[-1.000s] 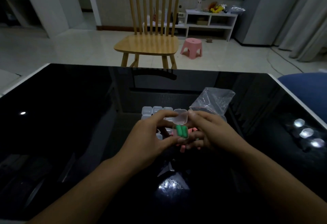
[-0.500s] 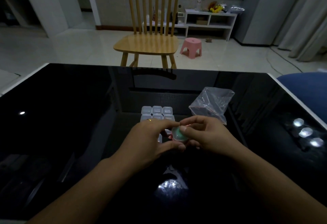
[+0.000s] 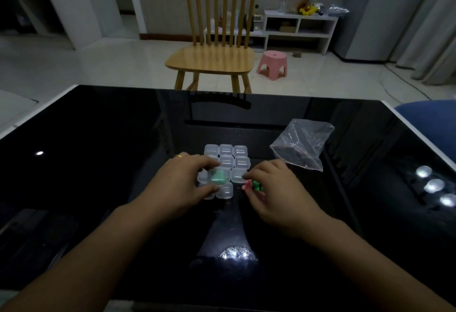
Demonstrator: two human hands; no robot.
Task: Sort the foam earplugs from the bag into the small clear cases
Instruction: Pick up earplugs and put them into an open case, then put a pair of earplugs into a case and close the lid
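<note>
Both hands are low over the glossy black table (image 3: 98, 163), working at a cluster of small clear cases (image 3: 233, 156). One case (image 3: 218, 176), with green earplugs showing through it, sits in the cluster, and the left hand (image 3: 182, 183) holds it between curled fingertips and thumb. Just right of the cluster, the right hand (image 3: 276, 188) has its fingers curled down over loose earplugs (image 3: 251, 185), pink and green; whether it pinches one I cannot tell. Further right of the cluster and a little farther back lies the crumpled clear bag (image 3: 303, 144), apart from both hands. Ceiling lights reflect in the table's dark surface. Beyond the table, behind the cluster, a wooden chair (image 3: 212, 57) stands on pale tiled floor, with a pink stool (image 3: 272, 65) beside it and a white shelf unit (image 3: 298, 28) against the wall.
</note>
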